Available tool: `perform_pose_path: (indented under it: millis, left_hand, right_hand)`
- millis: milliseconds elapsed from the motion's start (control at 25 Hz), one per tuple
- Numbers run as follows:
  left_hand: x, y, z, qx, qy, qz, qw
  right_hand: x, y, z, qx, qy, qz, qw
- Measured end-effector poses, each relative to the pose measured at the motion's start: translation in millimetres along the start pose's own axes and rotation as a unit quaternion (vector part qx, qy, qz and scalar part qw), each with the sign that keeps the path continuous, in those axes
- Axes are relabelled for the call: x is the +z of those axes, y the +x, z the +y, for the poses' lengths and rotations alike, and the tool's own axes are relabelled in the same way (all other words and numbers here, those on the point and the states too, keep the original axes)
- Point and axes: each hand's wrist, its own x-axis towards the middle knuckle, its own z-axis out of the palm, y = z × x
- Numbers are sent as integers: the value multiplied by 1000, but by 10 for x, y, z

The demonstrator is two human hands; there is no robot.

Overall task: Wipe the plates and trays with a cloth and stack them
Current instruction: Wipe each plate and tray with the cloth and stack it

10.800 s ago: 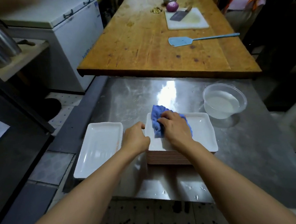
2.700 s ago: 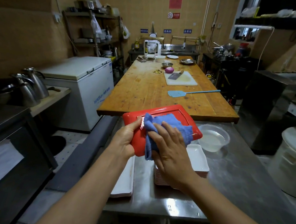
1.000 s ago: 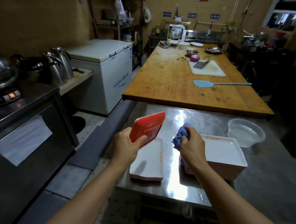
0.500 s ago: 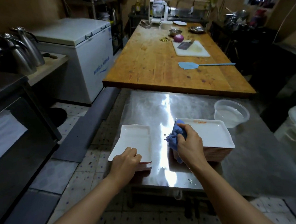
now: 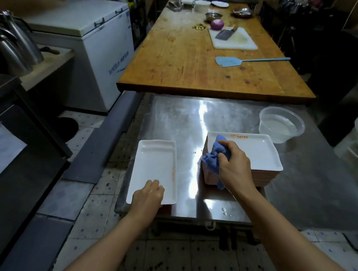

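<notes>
Two piles of trays on the steel surface (image 5: 225, 115), well apart with a shiny strip of metal between them. Left pile (image 5: 155, 168) short, white tray on top with a faint orange streak near its right edge, sitting at the near left corner of the surface. Left hand (image 5: 149, 195) resting on the near edge of that top tray, fingers (image 5: 156, 184) curled down over the rim; couldn't tell if actually gripping or just lying there. Right pile (image 5: 258, 157) a lot taller, pinkish edges down the side, white top tray with small orange print along its far rim. Right hand (image 5: 233, 165) parked at the left end of that pile, fingers wrapped tight around a bunched blue cloth (image 5: 212, 157), cloth pressed against the top tray's corner and drooping over the side. Clear plastic tub (image 5: 281, 124) with some water just beyond the right pile. Further back, a long wooden surface (image 5: 189, 56) with a blue spatula (image 5: 232, 60), a white cutting board (image 5: 234, 39) with a cleaver (image 5: 224, 34) on it and a purple onion (image 5: 217, 24) beside it. White chest freezer (image 5: 95, 46) off to the left
</notes>
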Motion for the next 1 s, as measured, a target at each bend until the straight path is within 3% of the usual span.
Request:
perform_pose_path:
  millis: [400, 600, 720, 800, 1000]
  left_hand:
    - [198, 248, -119, -64, 17, -98, 993]
    - [137, 406, -25, -126, 11, -99, 987]
    - [-52, 732, 159, -182, -110, -31, 977]
    - [-176, 1003, 350, -205, -225, 3, 953]
    - [-283, 1442, 685, -240, -358, -38, 901]
  right_hand:
    - [-118, 264, 240, -3, -13, -7, 1000]
    - [-197, 366, 333, 13, 53, 1, 999]
    - [-232, 536, 390, 1, 30, 8, 1000]
    - [-203, 698, 424, -17, -1, -3, 1000]
    - [-2, 1025, 516, -94, -70, -49, 992]
